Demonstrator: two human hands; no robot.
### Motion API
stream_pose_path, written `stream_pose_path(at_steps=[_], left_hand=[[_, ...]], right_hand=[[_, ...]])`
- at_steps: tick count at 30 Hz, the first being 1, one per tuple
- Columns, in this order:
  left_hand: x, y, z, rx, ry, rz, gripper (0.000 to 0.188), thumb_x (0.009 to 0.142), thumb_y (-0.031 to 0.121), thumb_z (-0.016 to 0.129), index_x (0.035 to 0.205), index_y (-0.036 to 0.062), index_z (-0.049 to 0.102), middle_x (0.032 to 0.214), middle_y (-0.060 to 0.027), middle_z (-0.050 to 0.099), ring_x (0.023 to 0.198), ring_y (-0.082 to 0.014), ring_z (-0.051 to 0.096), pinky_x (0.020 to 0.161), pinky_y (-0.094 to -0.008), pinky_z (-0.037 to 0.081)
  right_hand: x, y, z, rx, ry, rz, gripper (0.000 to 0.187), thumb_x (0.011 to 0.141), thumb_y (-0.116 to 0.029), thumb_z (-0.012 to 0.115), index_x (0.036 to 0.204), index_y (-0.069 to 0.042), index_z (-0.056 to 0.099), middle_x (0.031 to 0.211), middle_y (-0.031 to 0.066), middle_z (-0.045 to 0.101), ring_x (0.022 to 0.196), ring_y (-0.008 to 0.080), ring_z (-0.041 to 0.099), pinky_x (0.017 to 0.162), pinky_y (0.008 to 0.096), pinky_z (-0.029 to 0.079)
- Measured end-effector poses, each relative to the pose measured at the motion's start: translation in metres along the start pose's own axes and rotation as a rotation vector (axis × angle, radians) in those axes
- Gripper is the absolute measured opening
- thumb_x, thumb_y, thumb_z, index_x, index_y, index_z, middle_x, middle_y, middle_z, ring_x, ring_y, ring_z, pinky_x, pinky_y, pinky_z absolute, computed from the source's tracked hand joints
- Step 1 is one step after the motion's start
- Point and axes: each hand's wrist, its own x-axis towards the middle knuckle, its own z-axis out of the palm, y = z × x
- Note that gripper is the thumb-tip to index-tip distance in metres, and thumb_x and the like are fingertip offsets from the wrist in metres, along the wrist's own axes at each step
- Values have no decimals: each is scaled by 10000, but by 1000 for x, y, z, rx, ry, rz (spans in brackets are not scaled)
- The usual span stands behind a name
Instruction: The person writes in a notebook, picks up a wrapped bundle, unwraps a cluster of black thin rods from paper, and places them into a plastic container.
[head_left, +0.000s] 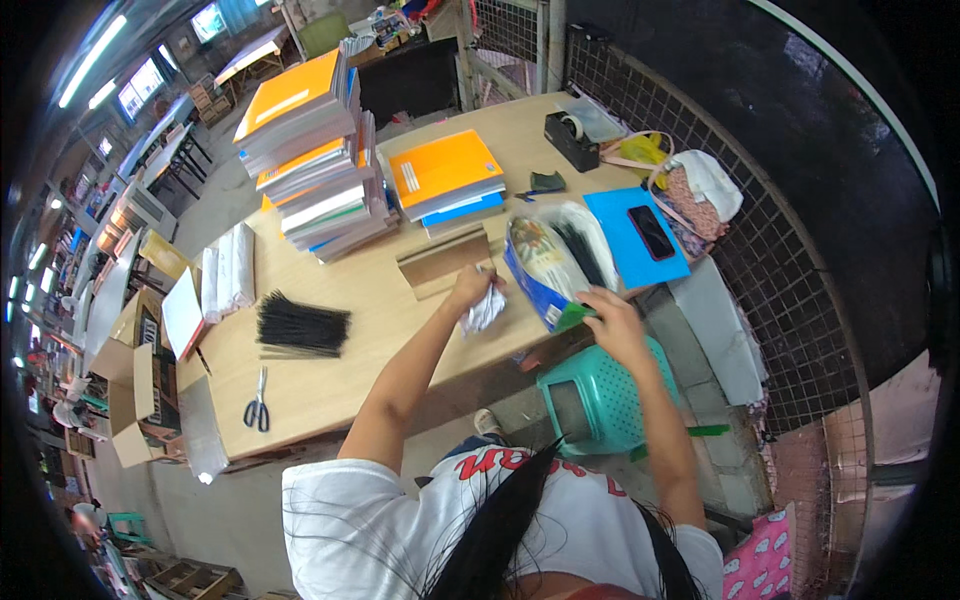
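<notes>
My left hand [472, 288] is closed on a crumpled piece of silvery-white wrapping [485, 310] above the table's near edge. Just behind it sits a brown angled cardboard piece [447, 262]. My right hand [613, 325] pinches the near corner of a printed blue, green and white plastic bag [540, 262] lying on the table. Thin black strands [577, 250] show in the bag's opening. A bundle of similar black strands [303, 325] lies flat on the table to the left, with dark-handled scissors [258, 405] nearer to me.
Tall stacks of orange-covered books [300, 95] and a lower stack [447, 170] stand at the back. On the right are a tape dispenser [571, 142], a blue folder [610, 215] and a phone [651, 232]. A green stool [605, 405] stands below; open cartons [145, 375] are left.
</notes>
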Motion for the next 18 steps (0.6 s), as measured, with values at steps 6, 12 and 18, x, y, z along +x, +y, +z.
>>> stream_pose_path(at_steps=[6,12,18], left_hand=[[-53,44,-37,-378,-180,-132,312,904,140,454,875,-63,689,704,-118,666,593,-186,625,571,-305,509],[-31,95,-29,-361,-184,61,390,911,196,386,928,-19,711,741,-79,671,604,-167,596,568,-298,488],[-32,197,-40,-813,98,336,321,982,246,403,1071,-4,584,699,-66,604,621,-118,574,579,-242,465]], right_hand=[[21,-172,-155,380,-612,-696,351,790,-229,640,1100,-72,593,1046,127,625,925,275,608,830,389,498],[52,-138,-183,474,-678,-691,593,777,-407,593,1246,-93,410,1209,140,507,1072,306,518,899,438,460],[87,-31,-110,1176,-123,-226,847,763,-585,545,1391,-113,228,1371,152,390,1218,338,428,969,487,422]])
